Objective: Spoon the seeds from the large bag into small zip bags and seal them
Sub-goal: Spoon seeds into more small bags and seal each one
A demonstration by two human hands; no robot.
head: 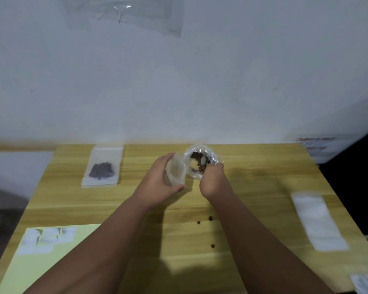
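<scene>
dim, soft light | arm shadows on table (263, 166) | blurred throughout | wide-angle bending at edges

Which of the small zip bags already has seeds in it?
The clear small zip bag lying flat at the wooden table's far left, holding a dark seed cluster. The translucent bag in the left hand looks empty.

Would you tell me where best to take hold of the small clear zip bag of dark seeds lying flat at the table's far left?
I'd pinch the small clear zip bag of dark seeds by its flat, seed-free far strip, coming down from above at that far end. The seeds heap nearer the middle, so that strip lies thin and should fold easily between thumb and finger.
</scene>
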